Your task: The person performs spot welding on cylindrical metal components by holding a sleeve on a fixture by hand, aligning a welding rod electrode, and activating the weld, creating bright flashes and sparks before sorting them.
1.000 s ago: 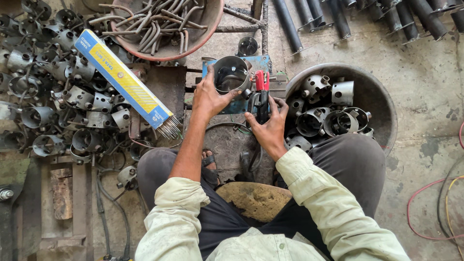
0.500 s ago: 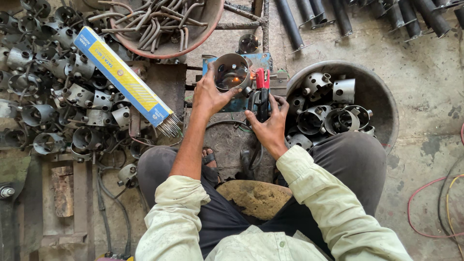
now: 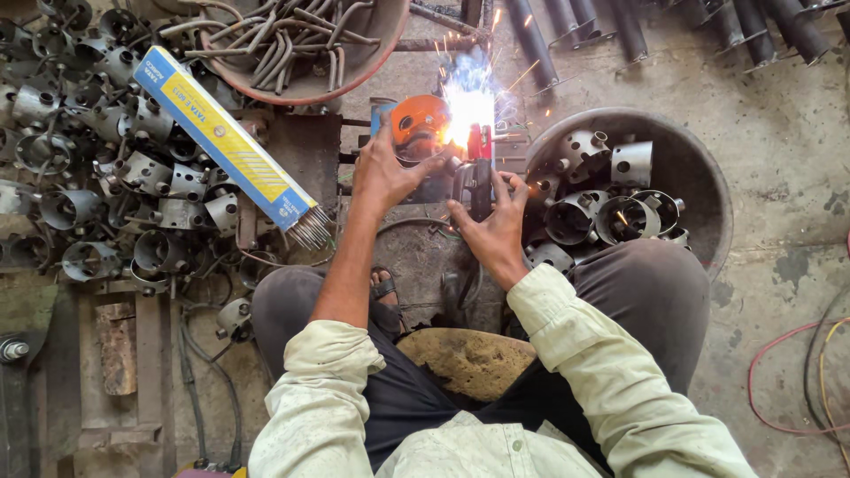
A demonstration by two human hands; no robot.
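Observation:
My left hand (image 3: pixel 386 170) presses on a short metal ring piece (image 3: pixel 420 121) that glows orange on the small work stand in front of me. My right hand (image 3: pixel 492 221) grips a dark welding electrode holder with a red tip (image 3: pixel 475 173). A bright white arc with flying sparks (image 3: pixel 467 104) burns where the holder's tip meets the ring. Smoke drifts up from the spot. My knees flank the stand.
A round pan (image 3: pixel 699 177) at the right holds several cut metal ring pieces. A heap of the same pieces (image 3: pixel 97 168) lies at the left. A blue-and-yellow box of welding rods (image 3: pixel 226 142) lies open beside it. A basin of bent rods (image 3: pixel 301 40) sits above. Cables (image 3: pixel 797 372) trail at the right.
An arc has struck: bright light, sparks and smoke now show at the ring, which glows orange. Both hands stay in nearly the same place.

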